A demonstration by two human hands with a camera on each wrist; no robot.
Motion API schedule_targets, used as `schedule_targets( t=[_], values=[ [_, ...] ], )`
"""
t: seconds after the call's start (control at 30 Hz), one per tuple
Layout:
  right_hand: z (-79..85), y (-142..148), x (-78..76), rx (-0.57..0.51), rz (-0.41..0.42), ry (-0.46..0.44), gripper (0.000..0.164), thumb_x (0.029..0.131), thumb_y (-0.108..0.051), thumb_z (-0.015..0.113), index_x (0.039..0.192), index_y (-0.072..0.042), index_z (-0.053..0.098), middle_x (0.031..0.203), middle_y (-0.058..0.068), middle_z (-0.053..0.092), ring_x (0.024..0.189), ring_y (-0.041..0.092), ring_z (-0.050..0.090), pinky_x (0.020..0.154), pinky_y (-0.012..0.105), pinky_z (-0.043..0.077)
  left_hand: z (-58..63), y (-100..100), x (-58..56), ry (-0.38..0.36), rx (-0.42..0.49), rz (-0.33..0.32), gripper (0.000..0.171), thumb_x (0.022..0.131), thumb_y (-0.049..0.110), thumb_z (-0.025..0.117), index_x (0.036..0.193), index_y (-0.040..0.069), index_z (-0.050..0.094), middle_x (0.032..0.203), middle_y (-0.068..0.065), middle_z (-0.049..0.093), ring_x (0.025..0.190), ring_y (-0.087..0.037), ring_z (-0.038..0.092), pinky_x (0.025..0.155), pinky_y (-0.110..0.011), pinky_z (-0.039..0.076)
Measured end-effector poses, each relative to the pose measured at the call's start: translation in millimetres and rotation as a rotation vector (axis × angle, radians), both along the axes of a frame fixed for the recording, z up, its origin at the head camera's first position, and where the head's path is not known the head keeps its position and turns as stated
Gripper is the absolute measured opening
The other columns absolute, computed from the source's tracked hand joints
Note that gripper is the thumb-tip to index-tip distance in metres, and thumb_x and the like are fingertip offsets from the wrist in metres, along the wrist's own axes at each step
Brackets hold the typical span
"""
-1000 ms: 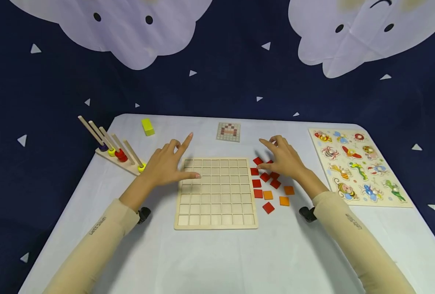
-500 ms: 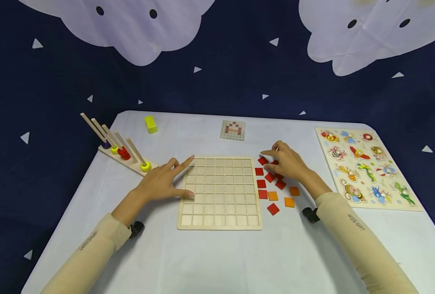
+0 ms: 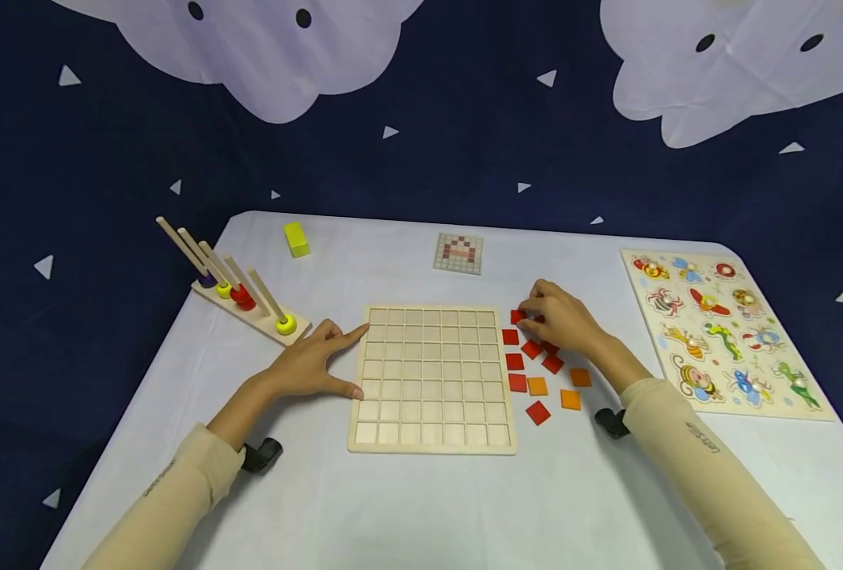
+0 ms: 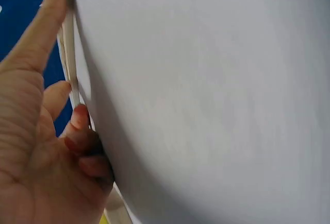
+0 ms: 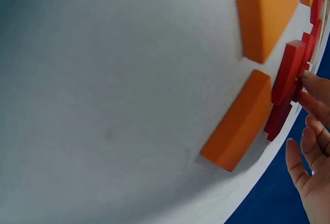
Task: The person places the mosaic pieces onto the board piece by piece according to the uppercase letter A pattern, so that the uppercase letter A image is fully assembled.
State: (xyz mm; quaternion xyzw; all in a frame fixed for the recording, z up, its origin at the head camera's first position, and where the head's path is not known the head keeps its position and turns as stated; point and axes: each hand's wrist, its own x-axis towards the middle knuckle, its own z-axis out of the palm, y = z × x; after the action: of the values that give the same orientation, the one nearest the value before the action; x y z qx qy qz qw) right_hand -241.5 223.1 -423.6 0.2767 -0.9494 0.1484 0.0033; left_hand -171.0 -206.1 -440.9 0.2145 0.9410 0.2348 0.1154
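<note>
A square wooden grid board (image 3: 431,453) lies on the white table in the head view. Its left edge is touched by my left hand (image 3: 310,360), with thumb and index finger spread apart along it. In the left wrist view the thumb (image 4: 38,33) meets the board's edge (image 4: 71,38). To the right of the board, my right hand (image 3: 560,317) pinches a small red square tile (image 3: 517,317) between thumb and index finger. Several more red tiles (image 3: 514,362) lie around it, some partly hidden by the hand. Orange tiles (image 3: 571,399) lie nearer to me.
A pattern card (image 3: 458,253) lies behind the board. At the left stand a peg stacker with coloured rings (image 3: 253,317) and a yellow block (image 3: 296,239). A wooden insect puzzle (image 3: 727,332) lies at the right. Dark patterned cloth (image 3: 464,119) hangs behind the table.
My left hand has come back from over the board to its left edge. My right hand has lowered to the red tiles, and its index finger has curled in towards the thumb.
</note>
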Motion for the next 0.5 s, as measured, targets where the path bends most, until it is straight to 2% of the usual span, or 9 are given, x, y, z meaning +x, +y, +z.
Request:
schedule_targets(
  t=[0.3,0.5],
  values=[
    [5.9,-1.4,-4.5,0.014,0.03,0.059,0.028,0.083,-0.022,0.08,0.098,0.001,0.076,0.095,0.009,0.055,0.085,0.022,0.052,0.079,0.04,0.049,-1.8,1.7,-1.4,-0.004,0.01,0.023,0.11,0.063,0.063,0.085,0.154,0.026,0.037,0.107,-0.003,0.044,0.083,-0.016,0.042,0.067,-0.028,0.034],
    [14.4,-21.6,-4.2,-0.006,0.067,0.088,0.029,0.082,-0.024,0.08,0.097,0.0,0.076,0.094,0.008,0.054,0.085,0.022,0.052,0.078,0.04,0.049,-2.0,1.0,-0.4,-0.023,0.005,0.034,0.111,0.062,0.063,0.085,0.155,0.026,0.036,0.107,-0.003,0.044,0.084,-0.017,0.042,0.068,-0.028,0.034]
  ],
)
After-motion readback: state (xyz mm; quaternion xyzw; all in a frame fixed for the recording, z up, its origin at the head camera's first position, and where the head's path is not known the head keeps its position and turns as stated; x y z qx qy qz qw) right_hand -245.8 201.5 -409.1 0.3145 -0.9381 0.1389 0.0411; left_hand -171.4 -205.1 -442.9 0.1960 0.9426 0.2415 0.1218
